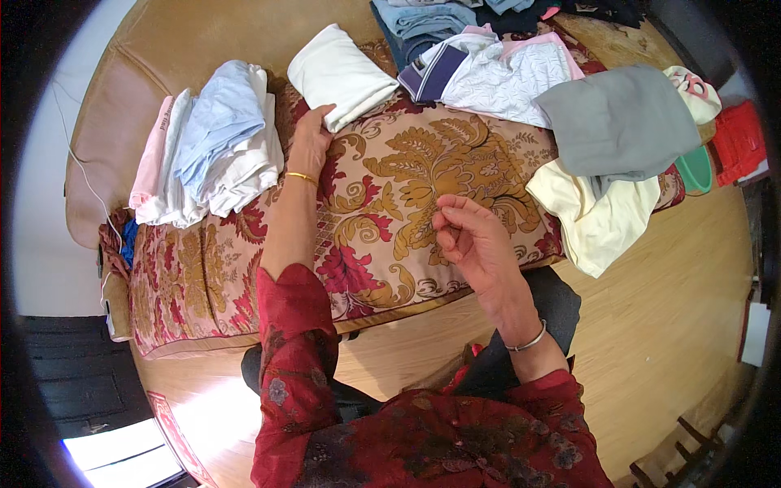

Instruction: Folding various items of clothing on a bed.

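A folded white garment (341, 76) lies on the patterned sofa cover (427, 177), and my left hand (312, 137) touches its near left corner, the fingers partly hidden at its edge. Whether they grip it cannot be told. Above the middle of the cover my right hand (467, 238) is raised, fingers curled, holding nothing visible. Left of my left arm sit folded clothes: a light blue garment (223, 122) on white ones (244, 174), beside a pink one (152, 158). To the right are a white patterned garment with a navy band (506, 76), a grey cloth (619, 122) and a cream garment (601, 213).
Folded jeans (427, 21) and dark clothes lie at the back of the sofa. A green plastic item (695, 171) and a red item (738, 143) are at the far right. The sofa's front edge faces a wooden floor (659, 317). A white cable runs down at the left.
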### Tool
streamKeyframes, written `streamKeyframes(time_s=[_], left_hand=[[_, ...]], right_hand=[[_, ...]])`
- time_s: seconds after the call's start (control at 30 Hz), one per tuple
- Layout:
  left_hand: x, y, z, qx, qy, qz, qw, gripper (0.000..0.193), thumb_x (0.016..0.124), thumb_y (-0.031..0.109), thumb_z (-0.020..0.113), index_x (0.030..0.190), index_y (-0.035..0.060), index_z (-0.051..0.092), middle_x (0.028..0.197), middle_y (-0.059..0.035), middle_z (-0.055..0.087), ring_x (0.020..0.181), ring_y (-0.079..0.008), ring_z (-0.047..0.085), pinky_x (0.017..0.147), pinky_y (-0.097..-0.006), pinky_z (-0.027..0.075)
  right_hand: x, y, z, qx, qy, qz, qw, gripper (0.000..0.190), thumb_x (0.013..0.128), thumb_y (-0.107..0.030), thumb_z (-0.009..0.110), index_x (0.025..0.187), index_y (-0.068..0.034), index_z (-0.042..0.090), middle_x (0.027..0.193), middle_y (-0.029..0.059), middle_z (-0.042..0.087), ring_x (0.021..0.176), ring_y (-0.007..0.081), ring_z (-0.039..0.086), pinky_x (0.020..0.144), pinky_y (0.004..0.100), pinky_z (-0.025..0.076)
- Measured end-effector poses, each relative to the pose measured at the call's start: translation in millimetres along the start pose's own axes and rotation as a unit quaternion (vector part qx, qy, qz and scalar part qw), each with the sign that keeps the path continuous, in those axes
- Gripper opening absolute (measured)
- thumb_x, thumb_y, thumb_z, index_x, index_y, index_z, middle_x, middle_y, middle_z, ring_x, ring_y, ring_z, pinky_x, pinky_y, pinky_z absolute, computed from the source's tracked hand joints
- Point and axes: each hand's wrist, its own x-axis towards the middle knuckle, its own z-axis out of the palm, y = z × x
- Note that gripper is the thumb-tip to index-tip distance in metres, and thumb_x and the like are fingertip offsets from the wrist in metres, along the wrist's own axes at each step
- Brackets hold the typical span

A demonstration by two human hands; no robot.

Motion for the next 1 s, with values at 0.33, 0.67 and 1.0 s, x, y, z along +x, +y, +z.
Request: streamKeyframes(time_s=[0.33,0.67,1.0], left_hand=[[-6.0,-22.8,-41.6,0.287,-0.063,0.343,0.892,0.007,0.079,0.008,0.060,0.082,0.0021,0.062,0.069,-0.0064,0.055,0.054,-0.0202,0.047,0.052,-0.0356,0.040],[-99.2,-63.7,26.5,0.347,0.104,0.328,0.873,0.041,0.074,0.002,0.060,0.113,-0.0066,0.049,0.098,-0.0137,0.056,0.080,-0.0197,0.056,0.070,-0.0327,0.046],[-132.4,-113.2,134.0,0.529,-0.179,0.518,0.648,0.049,0.075,0.010,0.064,0.122,0.0029,0.049,0.119,-0.0169,0.053,0.107,-0.0333,0.051,0.093,-0.0406,0.040]], right_hand=[[-1.7,-0.2,-7.5,0.011,0.034,-0.015,0.999,0.012,0.088,-0.011,0.059,0.099,-0.006,0.060,0.079,0.0031,0.062,0.059,0.0081,0.053,0.046,0.0199,0.039],[-9.2,-6.2,-9.2,0.035,0.021,-0.044,0.998,0.016,0.087,-0.011,0.057,0.102,-0.004,0.056,0.077,0.0034,0.059,0.057,0.0076,0.052,0.047,0.0191,0.038],[-9.5,-12.9,-14.7,0.064,0.039,-0.061,0.995,0.016,0.087,-0.010,0.056,0.101,-0.004,0.055,0.076,0.0022,0.056,0.060,0.0080,0.048,0.051,0.0201,0.035]])
